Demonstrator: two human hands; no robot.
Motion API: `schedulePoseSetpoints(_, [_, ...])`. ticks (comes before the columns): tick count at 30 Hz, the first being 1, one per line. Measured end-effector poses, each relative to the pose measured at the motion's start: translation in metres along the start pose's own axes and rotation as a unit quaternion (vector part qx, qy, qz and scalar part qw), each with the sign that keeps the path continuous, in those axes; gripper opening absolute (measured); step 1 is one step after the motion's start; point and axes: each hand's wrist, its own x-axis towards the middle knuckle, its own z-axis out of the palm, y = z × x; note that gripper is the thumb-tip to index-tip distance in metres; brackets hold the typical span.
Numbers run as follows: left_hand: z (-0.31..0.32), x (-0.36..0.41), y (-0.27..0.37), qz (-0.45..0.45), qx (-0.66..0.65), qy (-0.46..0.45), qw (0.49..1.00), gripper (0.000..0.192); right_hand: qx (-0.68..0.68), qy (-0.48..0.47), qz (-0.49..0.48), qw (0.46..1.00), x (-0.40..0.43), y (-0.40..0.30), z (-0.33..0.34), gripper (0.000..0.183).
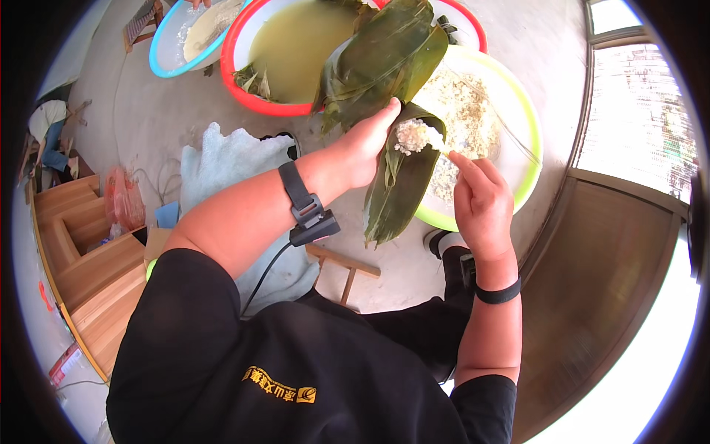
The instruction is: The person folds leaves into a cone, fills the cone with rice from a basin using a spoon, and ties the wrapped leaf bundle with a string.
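Note:
My left hand [363,147] grips a bundle of broad green leaves [383,61], with the thumb lying along them. The lower leaf, a folded cone [402,188], hangs below the palm with its pointed ends down. A clump of white rice [411,136] sits in the leaf's opening. My right hand [483,194] pinches a pale spoon [440,145] between thumb and fingers, its head at the rice. Most of its handle is hidden in the fingers. Beneath both hands is a green-rimmed basin [532,183] holding loose grain [471,105].
A red-rimmed basin [228,72] holds cloudy yellowish liquid and leaves. A blue-rimmed basin [161,69] with white grain stands at the upper left, another person's fingers [199,3] above it. A light blue cloth [222,155] and a wooden stool [349,266] are below. Another person [52,133] is far left.

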Motion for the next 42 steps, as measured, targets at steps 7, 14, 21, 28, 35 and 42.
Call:
schedulePoseSetpoints(7, [0.005, -0.006, 0.001, -0.017, 0.009, -0.001, 1.0, 0.048, -0.084, -0.012, -0.039, 0.996, 0.004, 0.005, 0.012, 0.034])
schedulePoseSetpoints(14, [0.004, -0.009, 0.002, -0.001, 0.013, 0.027, 1.0, 0.051, -0.025, -0.003, -0.015, 1.0, 0.006, -0.001, 0.008, 0.03])
schedulePoseSetpoints(21, [-0.021, -0.005, 0.009, 0.039, 0.008, 0.054, 0.998, 0.051, 0.132, 0.019, 0.178, 0.975, 0.015, 0.022, 0.013, 0.025])
schedulePoseSetpoints(28, [-0.027, -0.017, 0.025, 0.073, 0.009, 0.057, 0.996, 0.053, -0.093, -0.186, 0.149, 0.967, 0.008, 0.058, 0.047, 0.028])
schedulePoseSetpoints(35, [-0.024, -0.038, 0.039, 0.093, -0.015, 0.049, 0.994, 0.053, 0.004, -0.228, 0.264, 0.937, -0.005, 0.1, 0.095, 0.031])
schedulePoseSetpoints(42, [-0.031, -0.044, 0.046, 0.103, -0.023, 0.042, 0.994, 0.052, 0.324, -0.243, 0.458, 0.791, 0.001, 0.085, 0.109, 0.037])
